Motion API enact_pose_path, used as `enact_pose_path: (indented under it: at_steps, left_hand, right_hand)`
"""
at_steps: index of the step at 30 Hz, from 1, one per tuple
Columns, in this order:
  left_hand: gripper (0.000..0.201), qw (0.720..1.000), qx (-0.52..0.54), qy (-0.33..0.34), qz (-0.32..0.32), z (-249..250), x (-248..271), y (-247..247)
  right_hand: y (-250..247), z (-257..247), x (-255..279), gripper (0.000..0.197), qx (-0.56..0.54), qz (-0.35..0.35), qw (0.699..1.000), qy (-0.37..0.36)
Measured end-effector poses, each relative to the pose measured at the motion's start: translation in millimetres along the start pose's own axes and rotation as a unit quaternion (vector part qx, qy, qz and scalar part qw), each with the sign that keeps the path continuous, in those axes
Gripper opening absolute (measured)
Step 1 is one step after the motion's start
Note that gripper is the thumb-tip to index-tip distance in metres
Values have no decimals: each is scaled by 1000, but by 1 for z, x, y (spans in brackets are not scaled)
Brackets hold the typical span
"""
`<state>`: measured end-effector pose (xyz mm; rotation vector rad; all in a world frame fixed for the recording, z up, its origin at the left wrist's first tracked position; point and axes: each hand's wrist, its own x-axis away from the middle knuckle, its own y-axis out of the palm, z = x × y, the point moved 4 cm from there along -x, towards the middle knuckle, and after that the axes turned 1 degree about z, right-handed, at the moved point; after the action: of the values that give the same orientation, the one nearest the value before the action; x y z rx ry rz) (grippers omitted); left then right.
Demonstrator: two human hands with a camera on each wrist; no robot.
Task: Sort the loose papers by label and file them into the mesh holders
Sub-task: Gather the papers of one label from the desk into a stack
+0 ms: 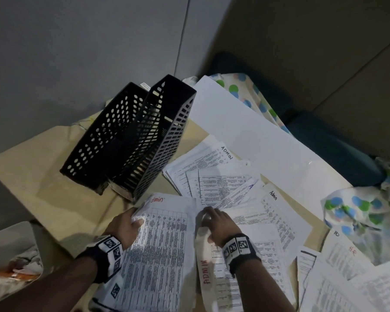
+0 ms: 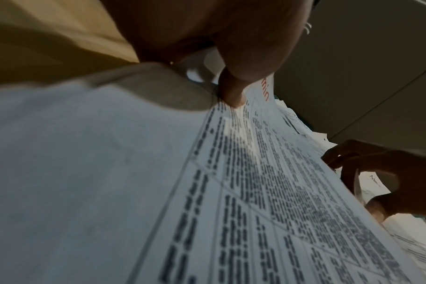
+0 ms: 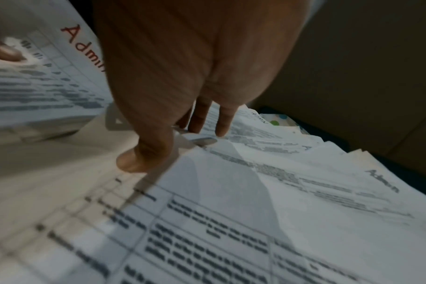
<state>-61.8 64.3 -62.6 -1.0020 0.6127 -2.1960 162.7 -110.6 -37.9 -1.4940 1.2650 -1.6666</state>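
Two black mesh holders stand side by side on the tan surface, both seemingly without papers. My left hand pinches the left edge of a printed sheet with a red "Admin" label, thumb on top. My right hand is just right of it, its fingertips on a fanned spread of Admin-labelled papers. Its thumb and fingers pinch the upturned edge of a sheet marked "ADMIN" in red. That pinch also shows in the left wrist view, on the right hand.
A large blank white sheet lies beyond the papers. Sheets marked "HR" sit at the lower right. Polka-dot cloth bunches along the right edge. A container of clutter stands at the lower left. Grey walls close in behind the holders.
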Motion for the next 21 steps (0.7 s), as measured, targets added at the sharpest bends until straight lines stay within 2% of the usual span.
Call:
enact_pose_path:
  at_steps: [4, 7, 11, 14, 17, 19, 21]
  left_hand:
    - [43, 1000, -4, -13, -1, 0, -2, -1]
    - [41, 1000, -1, -19, -1, -1, -1, -1]
    - [39, 1000, -4, -12, -3, -1, 1, -1]
    - [40, 1000, -1, -12, -2, -1, 2, -2]
    - [42, 1000, 9, -14, -1, -3, 4, -2]
    - [42, 999, 24, -25, 3, -6, 4, -3]
    - [45, 998, 34, -51, 1, -10, 3, -5]
  right_hand:
    - [-2, -5, -6, 55, -4, -15, 1000, -1]
    - [0, 1, -2, 73, -46, -8, 999, 20]
    - [2, 3, -6, 91, 22, -21, 999, 23]
    - [0, 1, -8, 84, 23, -47, 998, 36]
    - [0, 1, -1, 62, -37, -64, 994, 75]
    - [0, 6, 8, 46, -108, -41, 987, 115]
    - [-2, 11, 15, 47, -127, -21, 984, 127]
